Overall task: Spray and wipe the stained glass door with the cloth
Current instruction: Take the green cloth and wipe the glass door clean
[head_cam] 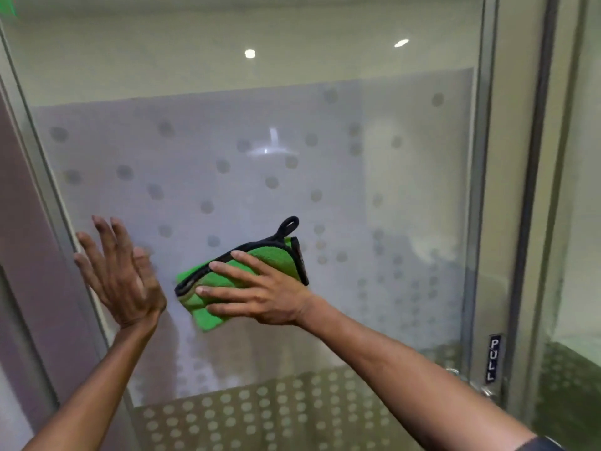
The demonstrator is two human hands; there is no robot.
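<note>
The glass door (247,131) fills the view, with a frosted band of grey dots across its middle. My right hand (260,292) presses a folded green cloth (240,275) with black edging and a black loop flat against the glass, fingers spread over it. My left hand (118,271) rests flat on the glass near the door's left frame, fingers apart and holding nothing. No spray bottle is in view.
A metal frame (481,190) runs down the door's right side, with a black PULL label (492,358) and a metal handle (484,390) low on the right. Another glass panel (572,222) stands further right. A purple-grey wall (19,222) borders the left.
</note>
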